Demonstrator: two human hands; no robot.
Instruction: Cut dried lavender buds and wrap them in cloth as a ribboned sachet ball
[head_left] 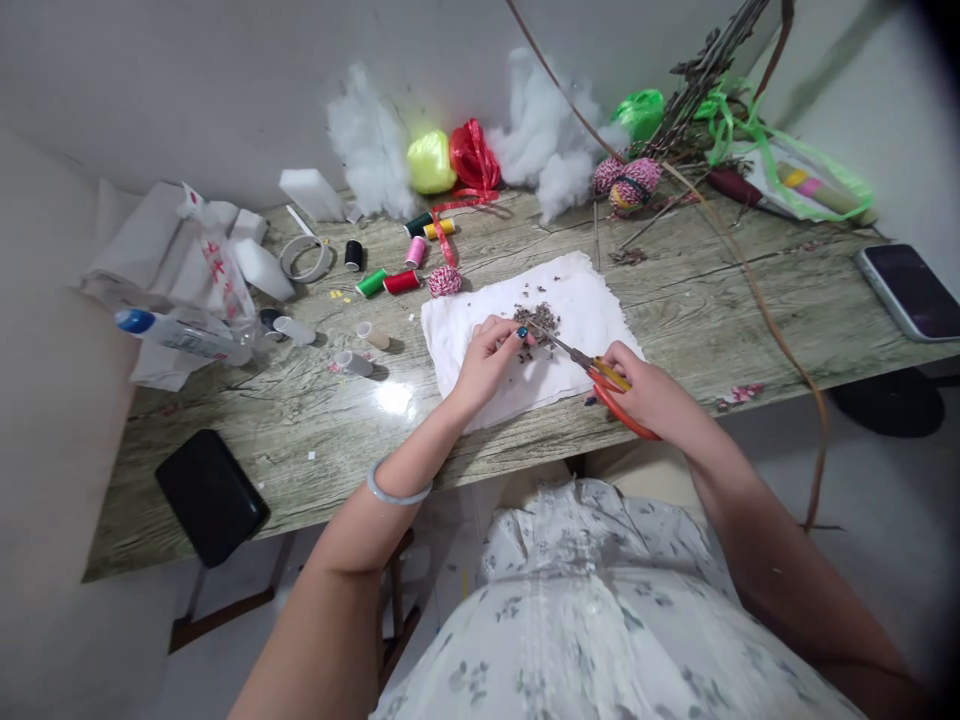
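Right hand (636, 378) is closed around orange-handled scissors (583, 358), whose blades are directed across dried plant fragments (547, 316) scattered on a white cloth (592, 295). Left hand (489, 358) is held curled beside the blade tips; whether a fragment is pinched cannot be told. Near the cloth's far left corner, a red-and-white twine ball (445, 281) and red thread spool (402, 282) are seen.

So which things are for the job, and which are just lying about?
In use:
scissors, in the right hand
brown bits, by the left hand
white cloth, underneath

Just lying about, it seems:
phone
black case
blue-capped bottle
red spool
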